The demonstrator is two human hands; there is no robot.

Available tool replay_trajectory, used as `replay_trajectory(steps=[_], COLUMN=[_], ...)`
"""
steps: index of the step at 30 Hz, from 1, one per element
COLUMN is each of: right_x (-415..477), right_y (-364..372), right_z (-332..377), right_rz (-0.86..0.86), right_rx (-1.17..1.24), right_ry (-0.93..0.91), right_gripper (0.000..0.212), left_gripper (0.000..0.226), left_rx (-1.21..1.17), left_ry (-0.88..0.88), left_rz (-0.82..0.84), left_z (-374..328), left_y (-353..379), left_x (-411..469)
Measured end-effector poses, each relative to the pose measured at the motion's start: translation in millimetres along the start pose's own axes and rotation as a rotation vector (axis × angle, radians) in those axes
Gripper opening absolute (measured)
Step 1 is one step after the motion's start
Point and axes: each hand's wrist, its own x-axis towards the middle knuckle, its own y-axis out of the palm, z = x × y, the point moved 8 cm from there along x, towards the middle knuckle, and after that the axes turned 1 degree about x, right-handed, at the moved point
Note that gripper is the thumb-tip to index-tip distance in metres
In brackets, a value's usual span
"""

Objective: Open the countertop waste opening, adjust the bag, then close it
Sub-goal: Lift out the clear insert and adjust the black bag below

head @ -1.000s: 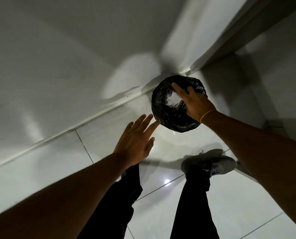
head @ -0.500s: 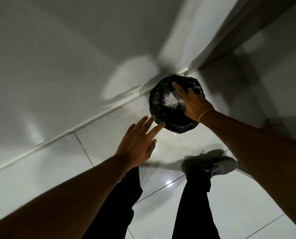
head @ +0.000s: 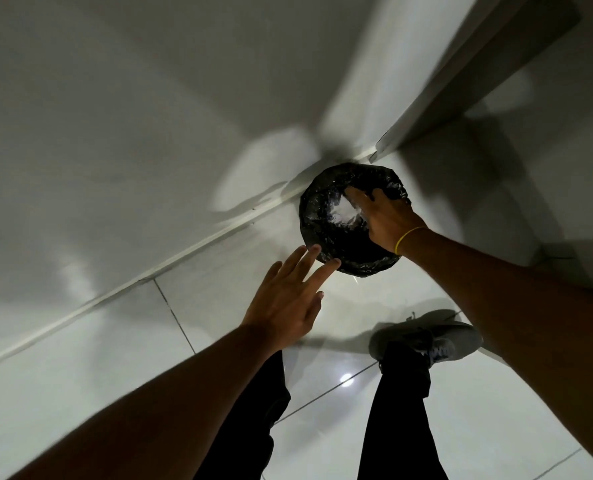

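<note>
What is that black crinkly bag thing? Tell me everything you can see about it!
The bag is black, shiny, wrinkled plastic, stretched round over something round by the wall, above the white tiled floor. A bright patch of light glints near its middle. The right hand lies on its right side, fingers spread over the plastic. The left hand reaches up with fingers straight, fingertips at its lower left edge. What is underneath cannot be seen.

Left hand (head: 284,303): arm extended forward, palm down, fingers (head: 298,261) straight and slightly spread, with the fingertips at the near edge of the black bag (head: 326,233). Right hand (head: 385,220): arm extended from the right, fingers spread flat, palm pressed onto the bag's top.
</note>
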Motion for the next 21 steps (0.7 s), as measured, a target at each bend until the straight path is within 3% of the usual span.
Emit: replay_trajectory(steps=[3,6,9,11,16,21], right_x=[0,-14,-45,-69,-132,-224], right_y=[3,1,8,7,-30,-110], right_z=[-10,-26,-36,-38,-25,-15], right_rz=[0.033,0.035,-0.035,-0.112,-0.21,-0.384], right_rx=[0.137,0.452,1.025,1.284,1.57,1.735], right_ry=[0.125,0.379,0.756,0.902,0.935,0.926], right_gripper=[0.095,0.094,0.067,0.044,0.017,0.034], left_gripper=[0.062,0.062,0.061,0.06,0.059,0.057], left_rx=[0.001,-0.006,-0.016,-0.033,-0.122,-0.134], left_ry=[0.005,0.007,0.033,0.042,-0.005,0.158], left_rz=[-0.004,-0.028,-0.051,-0.08,-0.177,-0.332], left_z=[-2,-7,-17,-26,-51,-119], left_y=[-1,-6,-17,-30,-80,-170], left_x=[1,3,5,8,13,28])
